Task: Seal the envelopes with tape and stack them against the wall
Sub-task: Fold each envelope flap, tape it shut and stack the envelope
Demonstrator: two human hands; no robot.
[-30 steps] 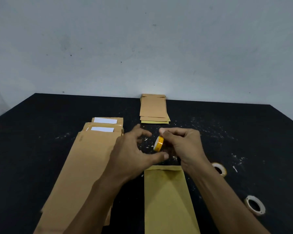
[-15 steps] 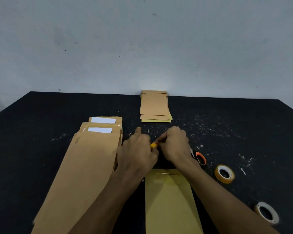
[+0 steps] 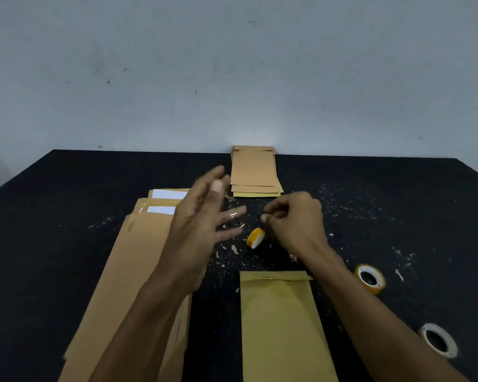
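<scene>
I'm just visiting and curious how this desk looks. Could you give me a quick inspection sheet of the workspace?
Surface: black table, speckled with pale scraps in the middle and right.
Job's things: yellowish envelope flat at the near edge; brown envelope pile on the left; small stack against the wall; small yellow tape roll lying free on the table between the hands.
Clutter: two more tape rolls at right, a yellow one and a white one.
Grippers: left hand open, fingers spread; right hand pinched shut, possibly on a clear tape strip, too blurred to tell.
Cables: nothing seen.
Surroundings: plain grey wall.
</scene>
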